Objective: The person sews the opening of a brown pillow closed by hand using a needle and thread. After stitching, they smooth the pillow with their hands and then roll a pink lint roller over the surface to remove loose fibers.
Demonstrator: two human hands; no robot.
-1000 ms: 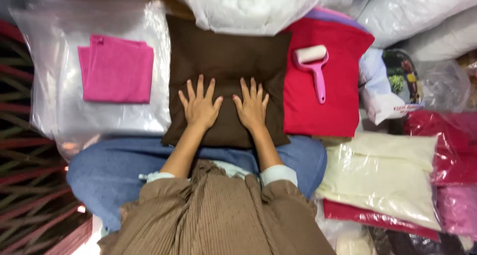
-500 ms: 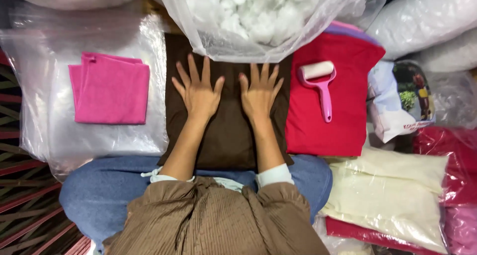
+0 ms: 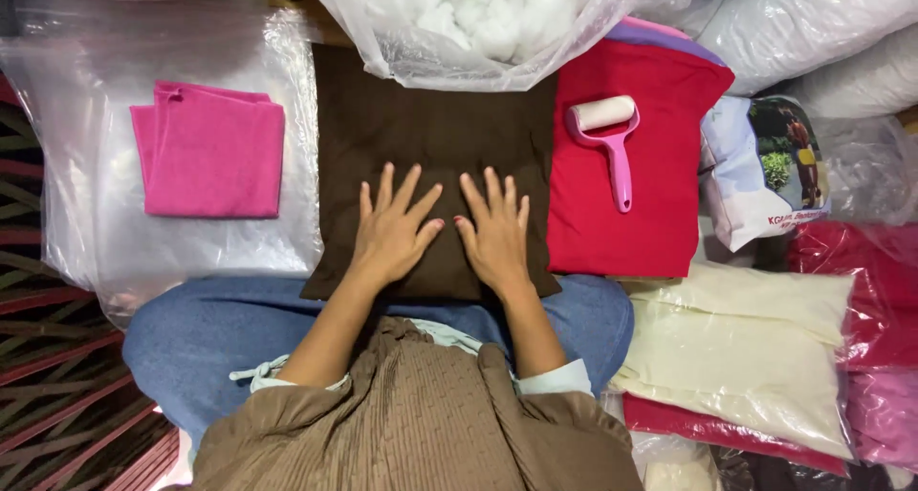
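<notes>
— What are the hands doing as you're watching?

— I'm seeing both lying flat, palms down, on the brown cushion (image 3: 435, 156). The left hand (image 3: 390, 228) is spreading its fingers wide and gripping nothing; the right hand (image 3: 494, 231) is doing the same just beside it, thumbs nearly meeting but apart.

— Where is the cushion sitting relative to them?

— It's lying directly under both palms and stretching away from the person, its near edge resting on the lap in blue jeans (image 3: 206, 333). It is looking roughly square, so I'm not picking out a long axis. The hands are pressing on the near half, with most of the free cloth lying beyond the fingertips. Neither hand is nearer; they're sitting level with each other.

— And the arms?

— Both forearms are running straight forward from the brown pleated top (image 3: 421, 424), wrists low, fingers pointing away and fanning slightly outward.

— What's lying around it?

— At the far edge a clear bag of white stuffing (image 3: 478, 18) is overlapping the cushion. To the right a red cushion cover (image 3: 636, 195) is touching its side, with a pink lint roller (image 3: 610, 137) resting on top. To the left a folded pink cloth (image 3: 210, 161) is sitting on a clear plastic bag (image 3: 105, 118). Farther right, cream pillows in plastic (image 3: 755, 352) are stacking up.
</notes>
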